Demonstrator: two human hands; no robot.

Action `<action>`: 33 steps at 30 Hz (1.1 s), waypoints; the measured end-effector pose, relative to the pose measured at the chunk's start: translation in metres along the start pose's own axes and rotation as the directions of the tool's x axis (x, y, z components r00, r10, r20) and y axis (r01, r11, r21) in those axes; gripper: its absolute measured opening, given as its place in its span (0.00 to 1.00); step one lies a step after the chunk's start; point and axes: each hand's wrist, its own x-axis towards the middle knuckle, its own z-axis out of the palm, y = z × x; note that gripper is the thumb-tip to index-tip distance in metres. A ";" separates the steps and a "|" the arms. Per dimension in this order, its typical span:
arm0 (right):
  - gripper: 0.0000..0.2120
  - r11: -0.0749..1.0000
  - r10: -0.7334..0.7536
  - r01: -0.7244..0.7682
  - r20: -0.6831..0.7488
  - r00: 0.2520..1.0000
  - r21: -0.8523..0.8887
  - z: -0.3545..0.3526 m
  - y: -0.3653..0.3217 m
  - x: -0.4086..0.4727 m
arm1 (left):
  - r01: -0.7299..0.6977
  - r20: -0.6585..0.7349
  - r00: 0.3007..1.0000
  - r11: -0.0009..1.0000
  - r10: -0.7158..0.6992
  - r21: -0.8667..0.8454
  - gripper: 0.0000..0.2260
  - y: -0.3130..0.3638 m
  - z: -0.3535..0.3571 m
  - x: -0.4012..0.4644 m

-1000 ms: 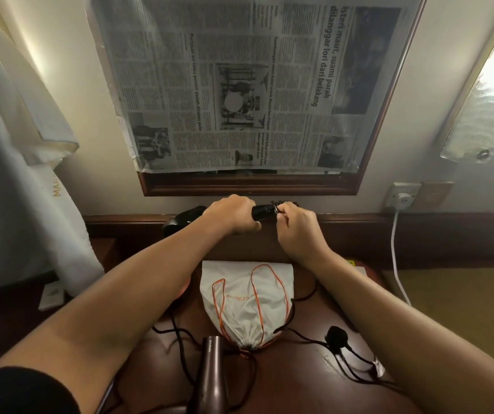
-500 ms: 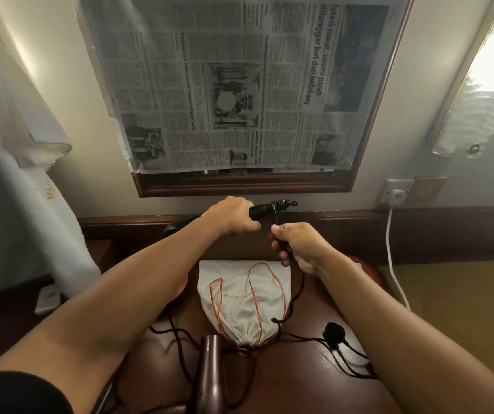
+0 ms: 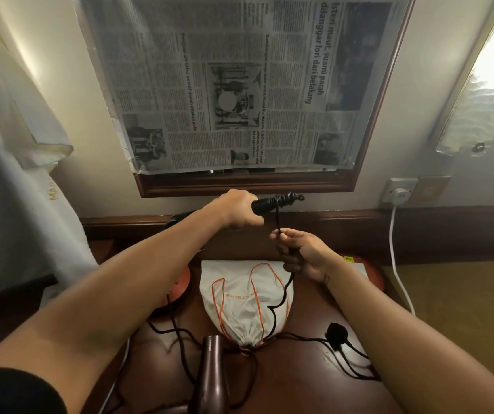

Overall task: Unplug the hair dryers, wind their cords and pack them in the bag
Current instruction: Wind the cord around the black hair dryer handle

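- Head view: the left hand (image 3: 235, 209) is curled round the handle of a black hair dryer (image 3: 262, 204), holding it up in front of the wall, just under the wooden frame (image 3: 239, 185) that is covered by a sheet of newspaper (image 3: 239, 85).
- The end of that handle carries several tight turns of black cord (image 3: 278, 222), and from the wraps the cord drops straight down to the right hand (image 3: 302, 255).
- The right hand sits lower than the left and a little to its right; its fingers and thumb pinch the cord, which passes through the fist and comes out below.
- From there the cord trails in loose bends across a white drawstring bag (image 3: 247, 303) with orange strings, which lies flat on the dark wooden table (image 3: 299, 380), its gathered mouth toward the person.
- The cord runs on over the table to a black plug (image 3: 336, 332) lying loose to the right of the bag.
- A second, brown hair dryer (image 3: 213, 375) lies on the table just in front of the bag's mouth, with black cord looped around it.
- On the wall to the right, a white plug sits in a socket (image 3: 399, 194), and its white cable (image 3: 395, 258) hangs down past the table edge.
- White cloth (image 3: 9, 174) hangs at the left side.
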 end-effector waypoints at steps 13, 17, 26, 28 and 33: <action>0.21 0.610 -0.146 -0.065 -0.192 0.970 -0.790 -0.020 -0.051 0.016 | -0.054 0.079 0.996 0.981 0.040 0.189 0.12 0.003 -0.011 -0.009; 0.10 0.415 -0.160 -0.035 -0.110 0.981 -0.909 -0.022 -0.085 0.022 | -0.118 0.113 0.989 0.968 0.094 0.223 0.08 0.005 -0.006 -0.009; 0.10 0.211 -0.288 0.116 0.052 0.956 -0.971 0.004 -0.117 0.024 | -0.083 0.055 0.996 0.942 0.069 0.324 0.09 0.009 0.003 -0.008; 0.11 0.127 -0.318 0.141 0.094 0.943 -0.982 0.012 -0.114 0.026 | -0.079 0.039 0.997 0.944 0.070 0.321 0.10 0.008 0.007 -0.008; 0.12 0.022 -0.408 0.146 0.125 0.905 -0.989 0.021 -0.111 0.023 | -0.020 0.008 1.000 0.956 0.018 0.292 0.11 0.005 0.011 -0.007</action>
